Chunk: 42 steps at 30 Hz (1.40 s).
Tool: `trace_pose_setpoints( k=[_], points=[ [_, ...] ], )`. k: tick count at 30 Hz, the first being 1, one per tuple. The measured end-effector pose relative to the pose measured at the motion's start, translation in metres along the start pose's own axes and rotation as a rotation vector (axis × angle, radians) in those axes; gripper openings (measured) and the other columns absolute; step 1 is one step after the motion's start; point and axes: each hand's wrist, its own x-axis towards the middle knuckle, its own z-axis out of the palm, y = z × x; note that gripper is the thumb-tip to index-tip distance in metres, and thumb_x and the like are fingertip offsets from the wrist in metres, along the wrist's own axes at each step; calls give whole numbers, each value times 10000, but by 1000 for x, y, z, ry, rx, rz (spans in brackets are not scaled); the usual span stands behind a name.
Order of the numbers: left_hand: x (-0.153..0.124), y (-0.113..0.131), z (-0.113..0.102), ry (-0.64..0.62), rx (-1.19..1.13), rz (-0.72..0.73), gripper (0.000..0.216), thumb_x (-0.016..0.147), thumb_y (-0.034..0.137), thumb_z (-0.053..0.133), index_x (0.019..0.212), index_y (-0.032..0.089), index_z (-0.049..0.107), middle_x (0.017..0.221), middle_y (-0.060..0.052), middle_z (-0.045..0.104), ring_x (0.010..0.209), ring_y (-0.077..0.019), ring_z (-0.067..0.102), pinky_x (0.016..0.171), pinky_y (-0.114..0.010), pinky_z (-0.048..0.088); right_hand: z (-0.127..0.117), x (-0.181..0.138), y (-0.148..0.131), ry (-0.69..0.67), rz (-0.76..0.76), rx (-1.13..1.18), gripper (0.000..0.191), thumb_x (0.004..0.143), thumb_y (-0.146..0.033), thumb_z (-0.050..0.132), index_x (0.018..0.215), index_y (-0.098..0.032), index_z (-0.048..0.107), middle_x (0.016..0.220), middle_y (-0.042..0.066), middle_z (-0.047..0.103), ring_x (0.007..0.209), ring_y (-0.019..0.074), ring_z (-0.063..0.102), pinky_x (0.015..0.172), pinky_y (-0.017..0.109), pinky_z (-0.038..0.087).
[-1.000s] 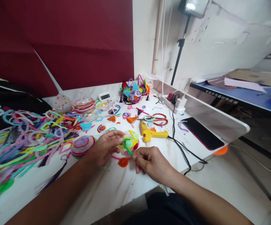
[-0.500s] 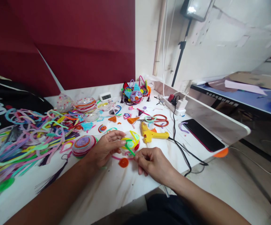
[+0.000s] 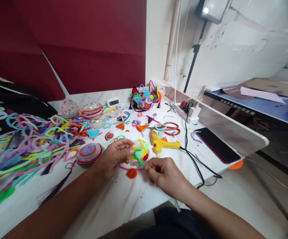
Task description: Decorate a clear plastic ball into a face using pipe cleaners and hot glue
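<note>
In my left hand [image 3: 116, 154] is a clear plastic dome [image 3: 137, 144] decorated with yellow, green and red pipe cleaner shapes; its fingers close on the left side of it. My right hand [image 3: 162, 171] pinches the end of a green pipe cleaner [image 3: 139, 160], which slants up to the front of the dome. Just below lies an orange pipe cleaner coil [image 3: 131, 173], beside a pink pipe cleaner [image 3: 125, 168] partly hidden by the hands. A yellow glue gun [image 3: 162, 142] rests on its side right behind my right hand.
Loose pipe cleaners [image 3: 46, 139] heap up on the left, near a striped dome [image 3: 89, 154]. Orange-handled scissors [image 3: 171, 128] lie behind the glue gun. To the right are a phone [image 3: 217, 145], a power strip [image 3: 187, 114] and black cables [image 3: 196, 166]. Finished colourful balls [image 3: 145, 99] stand at the back.
The view has shifted slightly. Both hands keep nearly the same place and hold, with the green pipe cleaner still against the dome.
</note>
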Motion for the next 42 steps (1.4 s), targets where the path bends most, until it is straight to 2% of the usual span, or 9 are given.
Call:
trace_pose_setpoints(
  k=[6, 11, 18, 22, 25, 30, 36, 42],
  points=[
    [-2, 1, 3, 19, 2, 3, 345, 615, 229, 838, 873, 164, 618, 708, 41, 590, 576, -63, 532, 425, -140, 413, -4, -4, -5, 77, -67, -281, 184, 849, -209, 510, 681, -194, 584, 551, -36, 532, 489, 92, 412, 504, 227, 272],
    [-5, 3, 9, 72, -1, 13, 384, 554, 245, 859, 839, 156, 618, 689, 39, 591, 556, -70, 528, 412, -154, 391, -4, -7, -5, 124, -120, -385, 128, 873, -247, 539, 836, -198, 652, 682, 7, 650, 569, 124, 546, 564, 230, 355],
    [-5, 2, 10, 69, 6, 34, 359, 568, 229, 844, 837, 160, 616, 703, 36, 603, 564, -74, 532, 429, -163, 404, 5, -3, 1, 324, -393, -495, 135, 906, -222, 521, 949, -165, 635, 749, 47, 651, 691, 166, 593, 665, 261, 443],
    [-6, 3, 10, 61, 1, 26, 372, 591, 226, 831, 884, 165, 611, 719, 35, 602, 590, -80, 548, 450, -164, 429, 11, 2, 7, 430, -520, -627, 157, 926, -179, 481, 887, -159, 631, 753, 57, 628, 704, 174, 563, 654, 276, 427],
    [-7, 3, 10, 52, 1, 17, 412, 611, 225, 821, 957, 173, 603, 706, 42, 589, 587, -84, 554, 467, -173, 447, 13, 3, 9, 476, -613, -778, 188, 950, -173, 462, 956, -156, 649, 727, 51, 600, 671, 176, 513, 621, 296, 390],
    [-9, 3, 11, 57, -6, 18, 453, 641, 206, 791, 1039, 172, 578, 715, 35, 594, 585, -95, 570, 483, -190, 456, 11, 4, 14, 458, -752, -899, 272, 967, -123, 447, 1180, -132, 615, 770, 63, 623, 707, 175, 515, 663, 315, 409],
    [-10, 4, 13, 60, -54, 6, 503, 633, 175, 782, 1085, 159, 562, 711, 34, 594, 574, -114, 593, 536, -247, 490, 7, 5, 16, 369, -817, -1044, 316, 960, -102, 432, 1240, -108, 578, 863, 105, 632, 775, 209, 538, 647, 359, 408],
    [-9, 6, 13, 66, -49, -12, 545, 615, 156, 782, 1110, 141, 553, 696, 19, 622, 545, -111, 576, 486, -218, 433, 5, 5, 13, 349, -863, -1086, 313, 964, -87, 411, 1237, -90, 566, 844, 99, 641, 759, 208, 522, 639, 368, 406]
  ],
)
